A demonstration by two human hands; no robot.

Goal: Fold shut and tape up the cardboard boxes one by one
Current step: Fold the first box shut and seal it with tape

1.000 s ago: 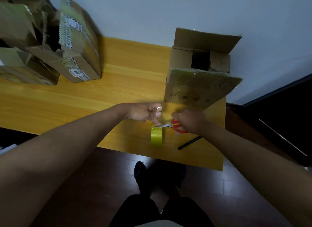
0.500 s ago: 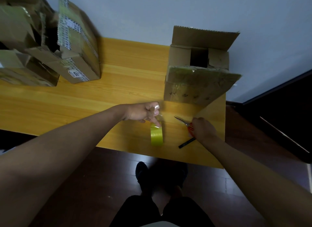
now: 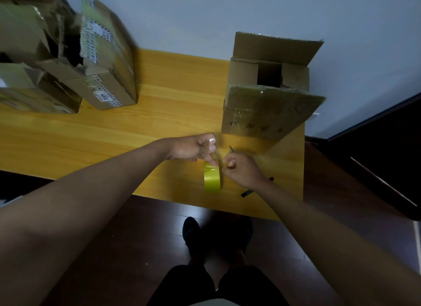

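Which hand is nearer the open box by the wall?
Left, narrowly. The left hand is just off the open box's near left corner, pinching tape; the right hand sits lower, toward the table edge.

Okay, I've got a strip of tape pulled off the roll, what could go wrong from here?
1. The loose strip pinched in your left hand hangs free, so it might fold and stick to itself or your fingers.
2. The tape roll stands on edge near the table's front edge; a tug may roll it off.
3. The scissors lie beside your right hand, tip exposed.
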